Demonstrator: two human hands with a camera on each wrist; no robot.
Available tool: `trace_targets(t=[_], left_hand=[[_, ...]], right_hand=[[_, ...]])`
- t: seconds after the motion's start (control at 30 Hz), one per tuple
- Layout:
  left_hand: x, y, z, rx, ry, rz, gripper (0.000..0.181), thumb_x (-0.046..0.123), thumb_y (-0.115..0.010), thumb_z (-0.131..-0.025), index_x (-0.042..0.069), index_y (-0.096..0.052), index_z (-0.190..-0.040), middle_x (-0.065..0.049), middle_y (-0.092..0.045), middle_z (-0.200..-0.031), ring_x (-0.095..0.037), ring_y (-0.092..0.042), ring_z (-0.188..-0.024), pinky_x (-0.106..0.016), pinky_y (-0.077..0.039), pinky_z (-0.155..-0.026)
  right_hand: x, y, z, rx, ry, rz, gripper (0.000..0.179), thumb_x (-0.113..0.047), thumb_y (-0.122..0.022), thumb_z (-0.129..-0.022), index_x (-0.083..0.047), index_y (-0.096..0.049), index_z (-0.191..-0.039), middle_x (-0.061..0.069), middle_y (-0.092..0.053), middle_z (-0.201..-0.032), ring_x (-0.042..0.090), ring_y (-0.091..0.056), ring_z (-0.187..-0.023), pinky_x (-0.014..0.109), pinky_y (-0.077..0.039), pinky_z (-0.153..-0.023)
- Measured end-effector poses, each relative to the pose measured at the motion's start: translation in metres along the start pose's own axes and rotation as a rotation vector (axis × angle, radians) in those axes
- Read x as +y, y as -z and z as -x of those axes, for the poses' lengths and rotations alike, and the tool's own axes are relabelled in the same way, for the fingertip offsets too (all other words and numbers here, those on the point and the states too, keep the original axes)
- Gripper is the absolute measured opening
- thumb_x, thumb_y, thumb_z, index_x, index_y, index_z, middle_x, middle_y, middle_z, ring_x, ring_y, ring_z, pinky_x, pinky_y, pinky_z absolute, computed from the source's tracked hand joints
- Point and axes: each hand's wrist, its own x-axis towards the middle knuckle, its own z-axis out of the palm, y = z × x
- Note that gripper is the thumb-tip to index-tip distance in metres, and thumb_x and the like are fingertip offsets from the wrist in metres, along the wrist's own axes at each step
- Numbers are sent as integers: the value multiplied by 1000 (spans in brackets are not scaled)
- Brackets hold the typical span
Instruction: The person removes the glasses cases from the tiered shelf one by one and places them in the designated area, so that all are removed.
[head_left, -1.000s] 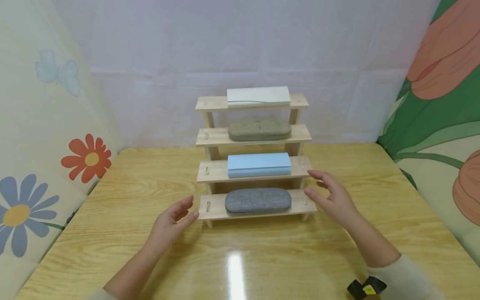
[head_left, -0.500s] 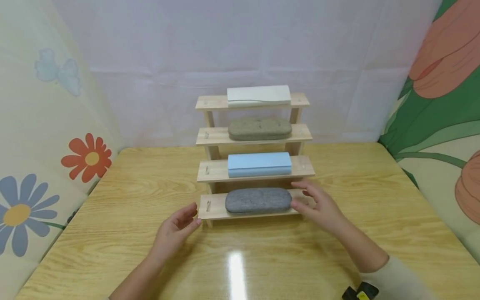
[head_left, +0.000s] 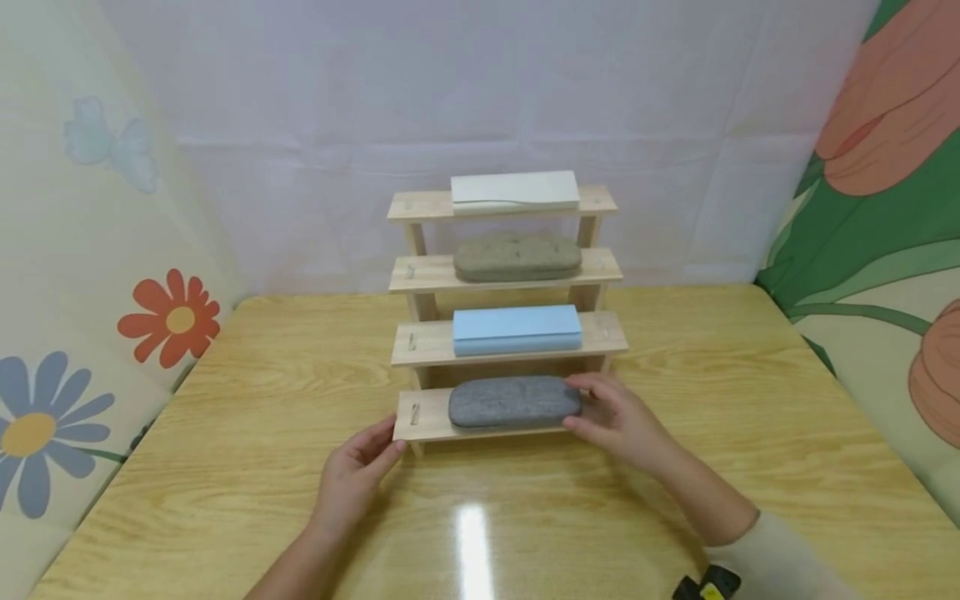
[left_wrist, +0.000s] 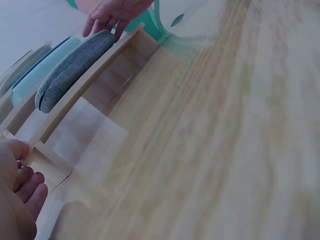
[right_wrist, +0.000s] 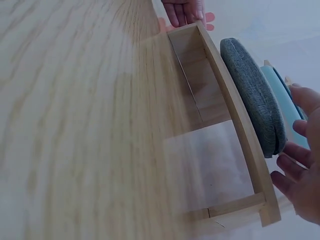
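Observation:
A tiered wooden display stand (head_left: 431, 427) carries several eyeglass cases, one per shelf. On its lowest shelf lies a grey fabric glasses case (head_left: 513, 402). My right hand (head_left: 626, 425) holds the right end of that case, thumb at the front and index finger at the back. My left hand (head_left: 352, 475) grips the left end of the bottom shelf; in the left wrist view its thumb lies at the shelf end, with the other fingers curled below. Higher up sit a light blue case (head_left: 517, 329), an olive-brown case (head_left: 517, 257) and a white case (head_left: 514, 192).
The stand is on a wood-grain table (head_left: 262, 392). Behind it hangs a white cloth (head_left: 337, 100). Flower-patterned panels flank the table on the left (head_left: 45, 250) and right (head_left: 885, 275).
My right hand has moved left from beside the stand onto the grey case's right end. My left hand has come slightly right and closed on the bottom shelf's end. The cases stay put.

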Motion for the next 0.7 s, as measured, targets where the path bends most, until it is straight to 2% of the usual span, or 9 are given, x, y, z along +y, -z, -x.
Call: trace_targets(t=[0.17, 0.4, 0.7], left_hand=[[-2, -2, 0, 51, 2, 9, 40, 10, -66, -94, -3, -58, -131, -21, -61, -131, 14, -59, -96, -8, -50, -84], [-3, -4, -1, 64, 5, 26, 39, 8, -66, -93, -3, -58, -130, -21, -61, -131, 14, -59, -95, -8, -50, -83], [-4, -6, 0, 64, 40, 51, 40, 7, -65, -93, -2, -58, -131, -20, -61, -132, 13, -59, -96, -8, -50, -84]], right_hand=[[2, -4, -4, 5, 20, 15, 46, -13, -76, -85, -2, -61, -126, 16, -60, -129, 34, -56, -120, 47, -49, -103], [2, -10, -14, 5, 51, 27, 49, -15, -79, -82, -2, -62, -126, 19, -59, -131, 36, -56, -120, 49, -49, -102], [0, -18, -23, -55, 6, 39, 51, -21, -80, -82, -6, -61, -128, 16, -57, -134, 37, -55, -122, 55, -47, -102]])
